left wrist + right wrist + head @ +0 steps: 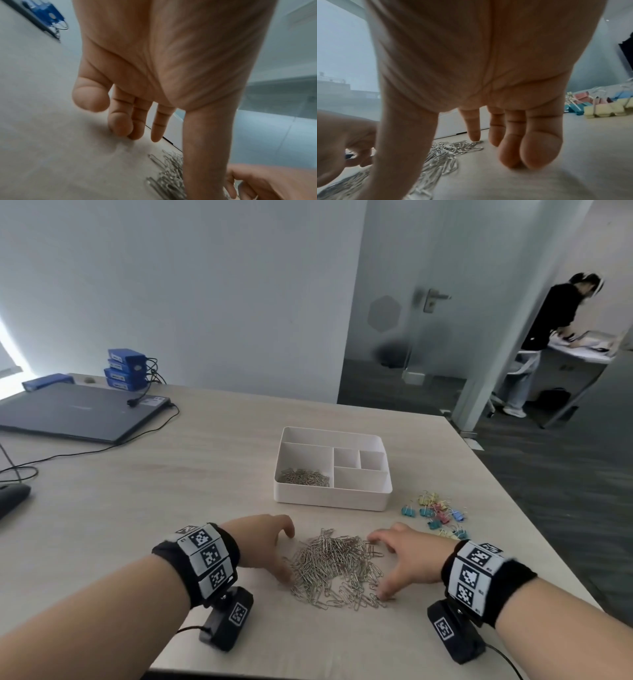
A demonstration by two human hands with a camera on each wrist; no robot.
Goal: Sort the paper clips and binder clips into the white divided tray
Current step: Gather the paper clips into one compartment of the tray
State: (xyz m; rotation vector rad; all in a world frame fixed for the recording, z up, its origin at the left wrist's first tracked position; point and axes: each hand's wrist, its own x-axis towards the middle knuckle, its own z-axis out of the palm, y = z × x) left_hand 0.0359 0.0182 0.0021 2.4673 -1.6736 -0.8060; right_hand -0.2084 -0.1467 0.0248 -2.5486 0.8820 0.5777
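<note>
A pile of silver paper clips (337, 568) lies on the table between my two hands. My left hand (274, 546) stands at the pile's left side, its fingers (120, 121) pointing down at the table and its thumb against the clips (168, 175). My right hand (400, 563) mirrors it on the right, thumb and index finger at the pile's edge (443, 155). Neither hand holds anything. Behind the pile stands the white divided tray (349, 498), with paper clips (305, 477) in its large left compartment. Coloured binder clips (436, 513) lie in a loose group right of the tray.
A closed laptop (78, 412), stacked blue boxes (125, 368) and cables occupy the table's far left. A black mouse (12, 498) sits at the left edge. The table's right edge runs just beyond the binder clips. A person (548, 337) stands at a distant desk.
</note>
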